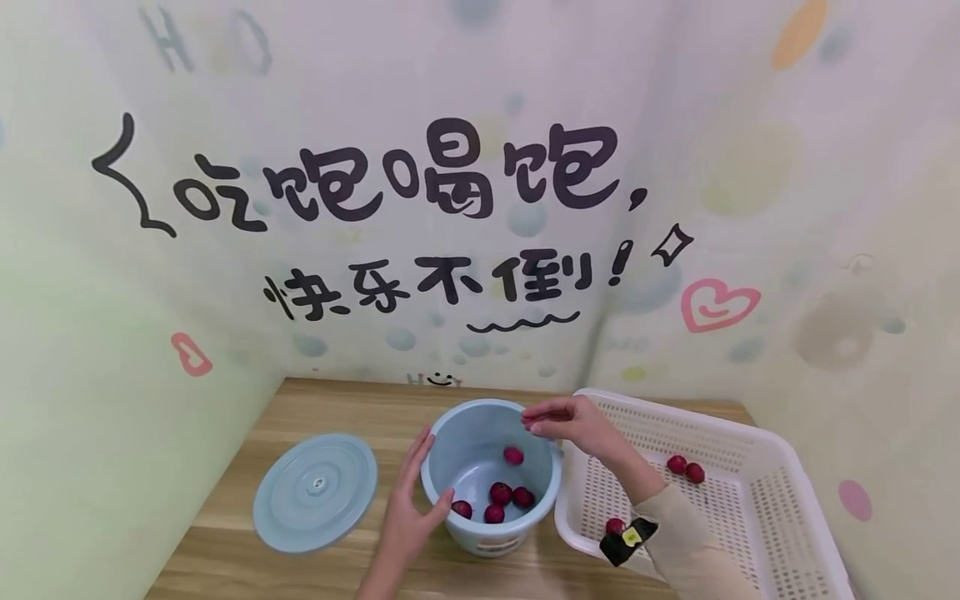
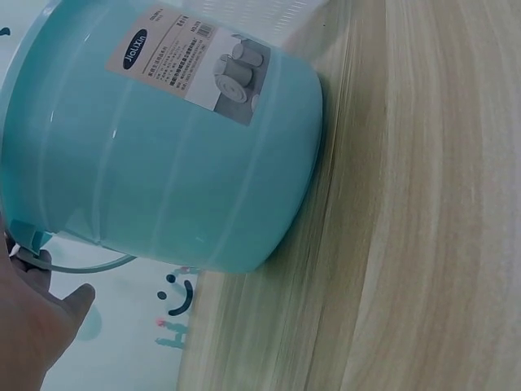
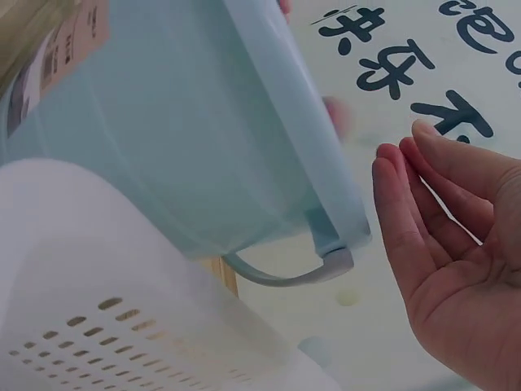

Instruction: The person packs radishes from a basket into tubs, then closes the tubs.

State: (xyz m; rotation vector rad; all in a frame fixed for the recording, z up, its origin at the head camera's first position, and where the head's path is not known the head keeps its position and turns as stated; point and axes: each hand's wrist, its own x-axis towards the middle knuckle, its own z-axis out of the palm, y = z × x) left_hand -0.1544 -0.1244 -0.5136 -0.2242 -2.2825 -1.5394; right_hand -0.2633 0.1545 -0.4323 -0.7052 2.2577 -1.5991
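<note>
A light blue bucket point(image 1: 468, 454) stands on the wooden table point(image 1: 330, 408) with several small red fruits point(image 1: 498, 493) on its bottom. One more red fruit point(image 1: 513, 455) shows higher inside, by the far wall. My left hand point(image 1: 408, 508) rests against the bucket's left side, fingers straight up the wall and thumb at the rim. My right hand point(image 1: 562, 421) hovers over the bucket's right rim, empty; in the right wrist view the hand point(image 3: 456, 244) is open beside the bucket point(image 3: 203, 122). The left wrist view shows the labelled bucket point(image 2: 163, 163) and my palm point(image 2: 32, 326).
The bucket's blue lid point(image 1: 315, 492) lies flat on the table to the left. A white perforated basket point(image 1: 675, 404) stands at the right, touching the bucket, with three red fruits point(image 1: 686, 468) in it. Printed walls close in the back and both sides.
</note>
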